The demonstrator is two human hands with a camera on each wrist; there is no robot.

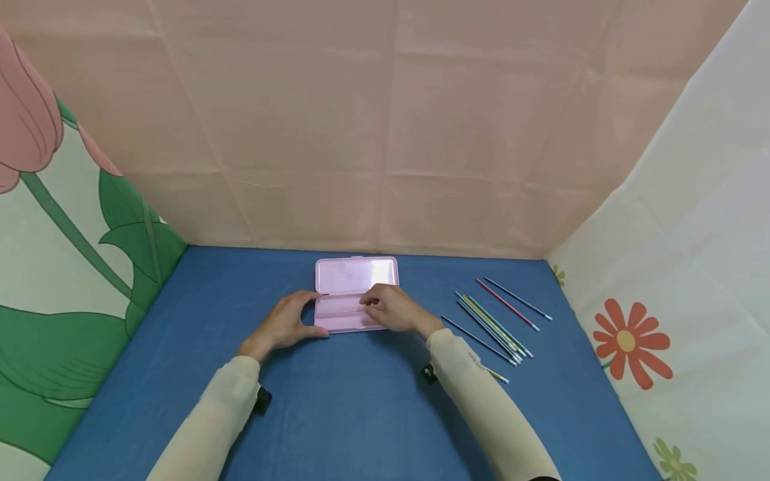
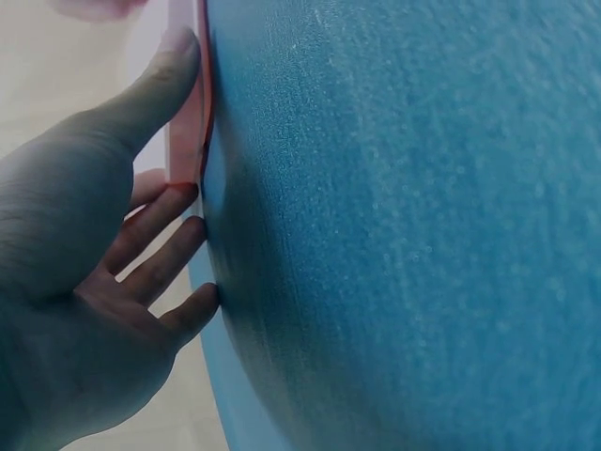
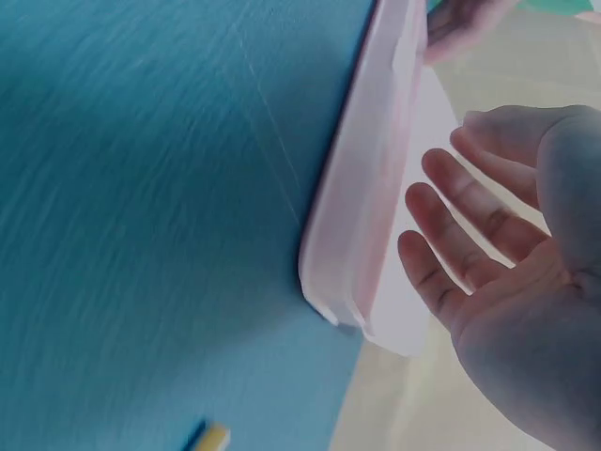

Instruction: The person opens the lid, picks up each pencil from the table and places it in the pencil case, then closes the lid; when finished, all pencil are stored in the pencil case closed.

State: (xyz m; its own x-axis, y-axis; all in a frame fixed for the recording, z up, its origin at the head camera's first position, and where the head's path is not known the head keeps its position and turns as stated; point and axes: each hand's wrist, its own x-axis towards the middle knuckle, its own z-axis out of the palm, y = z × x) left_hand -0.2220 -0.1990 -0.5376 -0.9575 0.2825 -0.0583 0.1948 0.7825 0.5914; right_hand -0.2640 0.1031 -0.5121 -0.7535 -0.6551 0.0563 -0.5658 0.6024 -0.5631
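A pink pencil case (image 1: 356, 275) lies on the blue table with its lid raised toward the back; the tray in front shows bare compartments. My left hand (image 1: 290, 322) holds the case by its left end. In the left wrist view, the thumb presses along the front side while the other fingers reach around the end. My right hand (image 1: 394, 308) hovers over the right part of the tray with fingers loosely bent. The right wrist view shows that hand's fingers (image 3: 441, 268) with nothing between them, beside the raised lid.
Several thin pencils (image 1: 490, 327) in blue, teal and yellow lie to the right of the case. A red pencil (image 1: 508, 304) and a dark blue pencil (image 1: 519, 298) lie beyond them. A yellow pencil (image 1: 498, 376) is partly hidden under my right forearm. Cloth walls surround the blue table (image 1: 337, 414).
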